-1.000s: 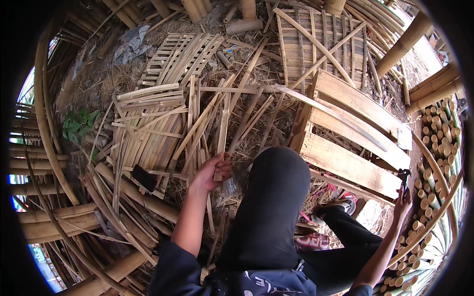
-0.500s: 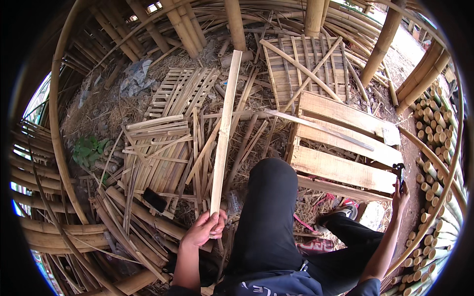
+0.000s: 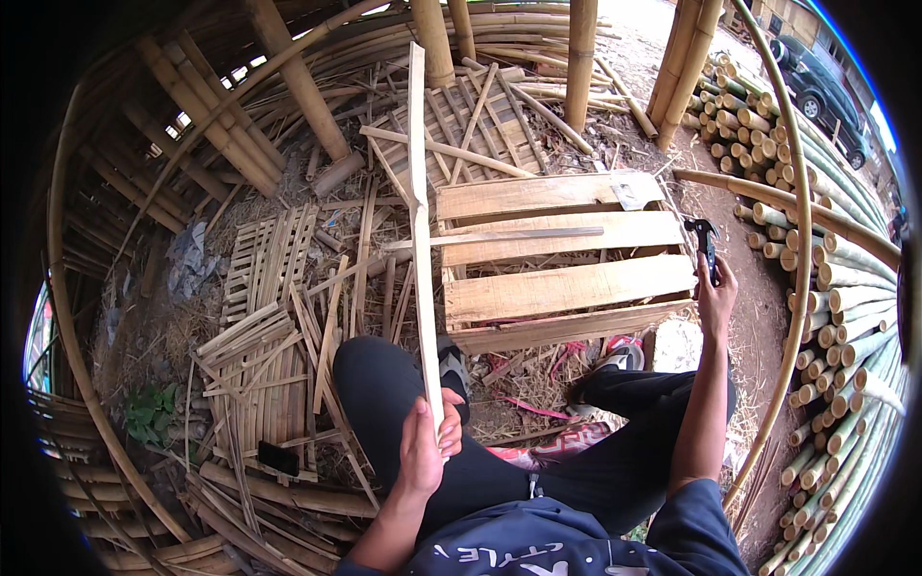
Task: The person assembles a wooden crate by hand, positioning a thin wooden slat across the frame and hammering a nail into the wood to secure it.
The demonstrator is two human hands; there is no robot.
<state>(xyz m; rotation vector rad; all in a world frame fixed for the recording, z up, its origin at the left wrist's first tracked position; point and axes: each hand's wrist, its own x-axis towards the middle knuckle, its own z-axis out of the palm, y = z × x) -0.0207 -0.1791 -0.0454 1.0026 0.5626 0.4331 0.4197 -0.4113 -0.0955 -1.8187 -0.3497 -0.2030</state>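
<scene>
My left hand grips the lower end of a long, pale bamboo strip, which stands nearly upright in front of me. A dark claw hammer is in my right hand, its head pointing up beside the right end of a wooden crate. The crate has broad, pale slats with gaps between them. Across its top lies a narrow wooden strip, whose left end reaches past the crate's edge toward the upright strip.
Bamboo slat panels and loose strips lie to the left, with a black phone-like object near them. Another slatted panel lies beyond the crate. Cut bamboo poles are stacked at right. Upright bamboo posts stand behind.
The view has swung right, so the crate sits nearer the middle. The bamboo strip has come toward the crate's left side. Both hands keep their holds.
</scene>
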